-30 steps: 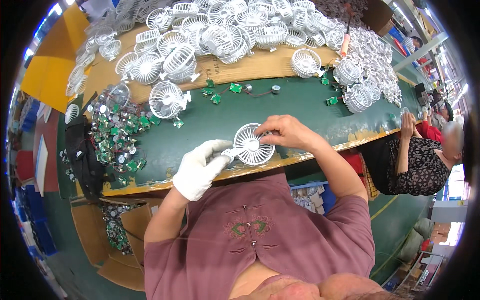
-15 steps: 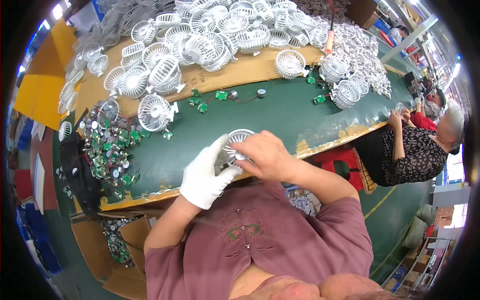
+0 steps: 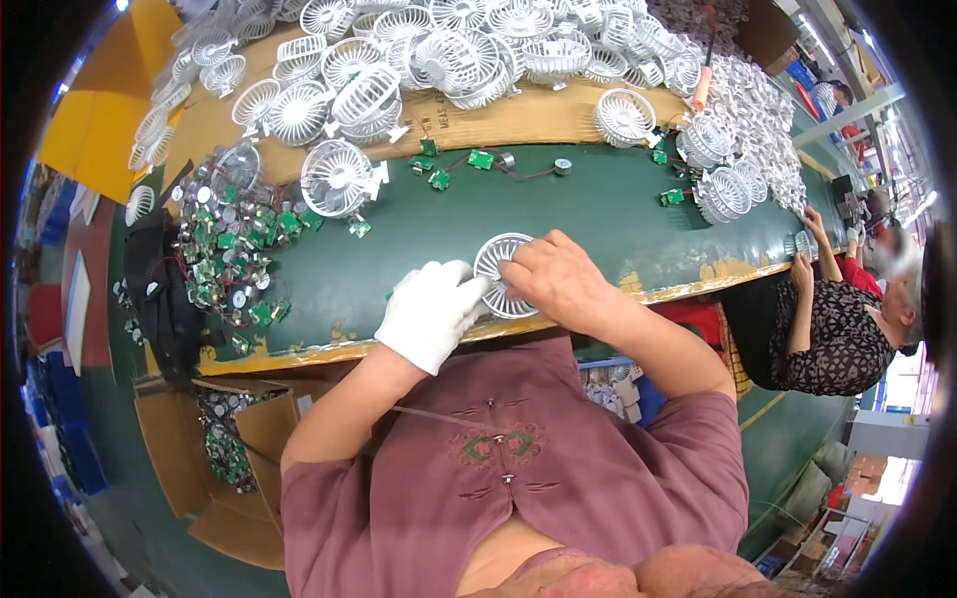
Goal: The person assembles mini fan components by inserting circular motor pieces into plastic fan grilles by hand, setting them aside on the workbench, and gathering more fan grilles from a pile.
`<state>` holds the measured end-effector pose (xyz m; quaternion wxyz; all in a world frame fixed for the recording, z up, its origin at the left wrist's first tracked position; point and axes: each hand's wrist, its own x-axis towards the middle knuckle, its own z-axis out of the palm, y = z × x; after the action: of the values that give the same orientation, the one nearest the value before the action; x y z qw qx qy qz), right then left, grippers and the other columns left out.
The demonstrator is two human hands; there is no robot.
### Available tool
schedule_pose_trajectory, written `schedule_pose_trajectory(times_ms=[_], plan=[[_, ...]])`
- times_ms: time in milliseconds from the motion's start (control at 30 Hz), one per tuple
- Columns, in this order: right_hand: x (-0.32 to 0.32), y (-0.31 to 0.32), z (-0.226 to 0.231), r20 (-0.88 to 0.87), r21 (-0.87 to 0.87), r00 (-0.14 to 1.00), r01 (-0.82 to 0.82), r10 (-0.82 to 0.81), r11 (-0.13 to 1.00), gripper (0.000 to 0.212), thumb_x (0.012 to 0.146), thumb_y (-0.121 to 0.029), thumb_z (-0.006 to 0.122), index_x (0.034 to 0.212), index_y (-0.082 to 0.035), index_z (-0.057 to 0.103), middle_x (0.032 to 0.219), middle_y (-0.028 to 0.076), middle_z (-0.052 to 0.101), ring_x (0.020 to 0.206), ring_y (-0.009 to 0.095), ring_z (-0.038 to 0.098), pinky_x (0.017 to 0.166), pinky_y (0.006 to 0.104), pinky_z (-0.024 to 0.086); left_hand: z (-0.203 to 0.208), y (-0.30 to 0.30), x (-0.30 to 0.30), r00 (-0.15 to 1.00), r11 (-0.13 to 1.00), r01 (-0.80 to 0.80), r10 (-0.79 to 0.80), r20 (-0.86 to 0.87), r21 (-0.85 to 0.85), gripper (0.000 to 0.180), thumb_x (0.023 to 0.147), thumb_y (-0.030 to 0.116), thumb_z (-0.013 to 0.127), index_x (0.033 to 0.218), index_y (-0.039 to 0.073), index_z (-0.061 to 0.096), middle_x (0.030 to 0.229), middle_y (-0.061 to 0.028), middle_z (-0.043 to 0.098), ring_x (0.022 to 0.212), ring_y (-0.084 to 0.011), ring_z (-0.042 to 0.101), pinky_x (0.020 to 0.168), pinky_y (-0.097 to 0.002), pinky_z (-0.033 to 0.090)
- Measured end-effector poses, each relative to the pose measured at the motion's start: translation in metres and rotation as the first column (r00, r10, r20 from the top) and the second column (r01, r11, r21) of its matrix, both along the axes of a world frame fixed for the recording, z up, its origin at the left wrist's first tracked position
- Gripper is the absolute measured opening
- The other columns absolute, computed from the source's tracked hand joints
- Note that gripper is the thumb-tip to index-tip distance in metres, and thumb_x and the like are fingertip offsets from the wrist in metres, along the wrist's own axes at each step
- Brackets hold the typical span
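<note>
Factory assembly line, green workbench point(image 3: 598, 214), heaps of white fan grilles point(image 3: 439, 50), green circuit boards point(image 3: 234, 249)

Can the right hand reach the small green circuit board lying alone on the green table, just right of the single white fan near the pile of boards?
Probably yes. The right hand rests on the fan grille at the table edge, and the green circuit board lies farther in, to the left. Only bare green table lies between them, though the hand must let go of the grille.

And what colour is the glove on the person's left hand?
White. The glove on the left hand shows best in the head view, touching the white fan grille that the bare right hand also holds.
</note>
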<state>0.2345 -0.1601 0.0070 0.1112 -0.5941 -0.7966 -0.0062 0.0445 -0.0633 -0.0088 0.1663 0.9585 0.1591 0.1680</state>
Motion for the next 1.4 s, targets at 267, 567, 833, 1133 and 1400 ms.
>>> schedule_pose_trajectory(times_ms=[267,567,833,1133,1400], plan=[[0.011,0.013,-0.003,-0.037,0.058,0.974,-0.22,0.222,0.974,0.025,0.072,-0.025,0.07,0.091,-0.011,0.063,0.074,0.001,0.052,0.075,0.016,0.055,0.07,0.0327,0.037,-0.006,-0.004,-0.004,0.999,0.999,-0.036,0.036,0.024,-0.029,0.02,0.073,0.019,0.07,0.093,0.017,0.065,0.088,-0.0022,0.059,0.082,-0.0244,0.056,0.07,-0.0369,0.047],[0.009,0.018,-0.002,-0.014,-0.05,0.991,-0.136,0.136,0.989,0.022,0.066,-0.027,0.073,0.078,-0.013,0.062,0.074,0.0,0.05,0.074,0.017,0.054,0.073,0.0348,0.034,-0.002,-0.002,0.0,0.999,0.996,-0.041,0.039,0.026,0.084,0.019,0.075,0.026,0.067,0.092,0.019,0.066,0.09,-0.0002,0.058,0.091,-0.0216,0.056,0.095,-0.0481,0.037],[0.052,-0.003,-0.004,-0.443,0.178,0.891,0.191,-0.095,0.965,0.038,0.078,-0.015,0.07,0.114,-0.01,0.061,0.091,0.007,0.061,0.085,0.023,0.059,0.076,0.0355,0.046,0.04,0.025,0.01,0.994,0.966,-0.036,0.061,0.092,-0.257,0.026,0.074,0.02,0.069,0.098,0.01,0.068,0.105,-0.01,0.061,0.101,-0.028,0.055,0.088,-0.0363,0.045],[0.188,0.021,-0.037,-0.424,0.002,0.568,0.78,-0.706,0.626,0.032,0.085,-0.026,0.064,0.115,-0.014,0.061,0.082,0.015,0.067,0.076,0.033,0.064,0.069,0.0414,0.05,0.02,0.058,0.146,0.986,0.959,0.148,-0.162,-0.04,-0.242,0.04,0.083,0.037,0.058,0.115,0.013,0.06,0.11,-0.0136,0.058,0.106,-0.0302,0.055,0.092,-0.0387,0.044],[0.209,0.04,-0.042,-0.853,-0.159,0.238,0.729,-0.465,0.666,0.023,0.092,-0.025,0.057,0.096,-0.004,0.064,0.069,0.008,0.064,0.063,0.017,0.062,0.061,0.0305,0.051,-0.014,0.074,0.219,0.934,0.987,0.147,-0.16,-0.32,-0.063,0.023,0.079,0.027,0.067,0.097,0.014,0.067,0.097,-0.0132,0.066,0.09,-0.0314,0.064,0.078,-0.0422,0.051]])
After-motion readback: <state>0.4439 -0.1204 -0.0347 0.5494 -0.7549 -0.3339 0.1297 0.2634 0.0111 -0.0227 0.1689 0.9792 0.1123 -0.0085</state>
